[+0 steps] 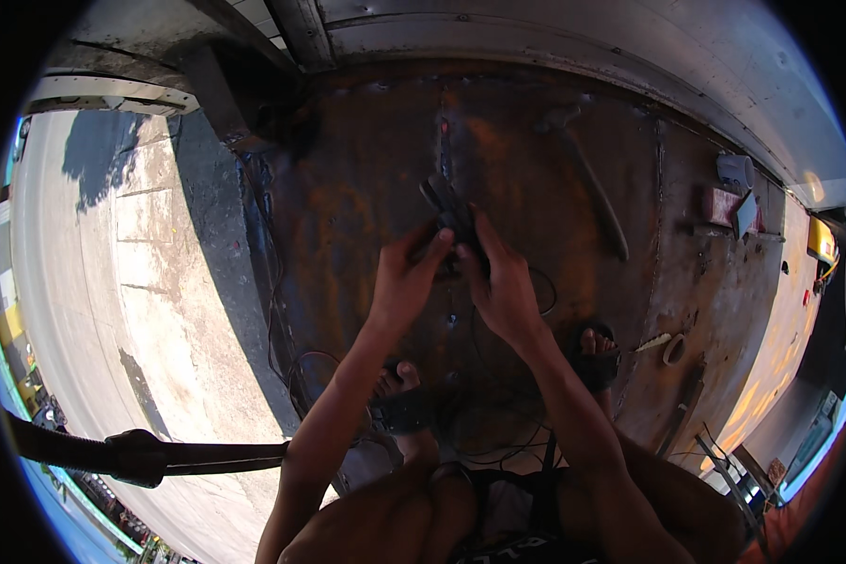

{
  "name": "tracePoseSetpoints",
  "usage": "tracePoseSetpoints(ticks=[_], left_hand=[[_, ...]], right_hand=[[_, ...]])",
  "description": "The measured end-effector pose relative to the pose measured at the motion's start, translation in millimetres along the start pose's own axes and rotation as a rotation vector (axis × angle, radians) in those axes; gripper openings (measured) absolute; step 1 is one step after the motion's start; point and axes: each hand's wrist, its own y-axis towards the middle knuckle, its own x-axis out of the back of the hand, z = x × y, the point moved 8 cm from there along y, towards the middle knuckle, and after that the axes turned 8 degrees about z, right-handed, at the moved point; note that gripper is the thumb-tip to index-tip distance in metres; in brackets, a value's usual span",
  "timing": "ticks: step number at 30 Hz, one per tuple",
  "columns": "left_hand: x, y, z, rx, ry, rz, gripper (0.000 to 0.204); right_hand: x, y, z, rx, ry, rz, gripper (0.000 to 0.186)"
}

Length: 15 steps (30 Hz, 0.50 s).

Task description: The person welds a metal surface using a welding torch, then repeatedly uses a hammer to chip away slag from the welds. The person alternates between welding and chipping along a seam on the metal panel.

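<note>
Both my hands meet over the middle of a rusty metal floor [367, 282]. Between them is a dark hand tool [455, 214] with a rounded, flat piece at its far end; shade hides its exact kind. My left hand [412, 268] closes on its left side, thumb pressed on top. Along the right side, my right hand [503, 282] wraps its fingers and thumb round the tool's body. A thin dark cable [551, 293] loops beside my right hand. Below the tool, a weld seam [444, 141] runs away from me across the plates.
A hammer [597, 183] lies on the plates to the right. Farther right are a pale cup [735, 171], a red box [720, 205] and a ring-shaped roll [674, 350]. The floor's left edge borders sunlit concrete [207, 348]. A metal wall [536, 42] stands at the far side.
</note>
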Motion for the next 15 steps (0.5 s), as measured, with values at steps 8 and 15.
tracePoseSetpoints(ticks=[8,15], left_hand=[[-1.0,2.6,3.1,-0.033,0.001,0.02,0.039],[-0.8,4.8,6.7,-0.03,-0.009,0.047,0.04]], right_hand=[[2.0,5.1,-2.6,0.028,0.013,-0.028,0.045],[2.1,6.0,-2.7,0.005,0.012,-0.017,0.044]])
